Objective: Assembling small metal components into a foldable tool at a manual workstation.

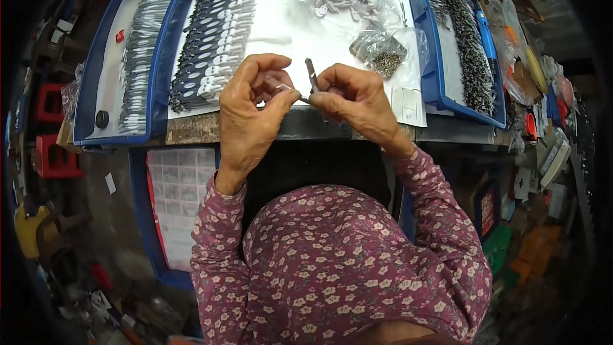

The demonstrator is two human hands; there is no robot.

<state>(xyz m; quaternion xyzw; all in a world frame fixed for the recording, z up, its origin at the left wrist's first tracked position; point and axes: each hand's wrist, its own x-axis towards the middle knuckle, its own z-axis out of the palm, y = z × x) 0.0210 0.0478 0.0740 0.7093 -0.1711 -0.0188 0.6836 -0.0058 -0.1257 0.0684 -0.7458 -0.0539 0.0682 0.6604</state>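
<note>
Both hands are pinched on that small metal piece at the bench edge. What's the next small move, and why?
Probably ease the thin pin in the left hand a little further into the metal piece held by the right hand. The two fingertip grips meet at one spot over the white sheet, and the piece stands upright between them, so the parts look lined up. Whether they are joined is too small to tell.

Cluttered workbench [204, 129] under flat bright light, blue trays [89, 83] on top, dim floor [115, 230] strewn with junk below.
</note>
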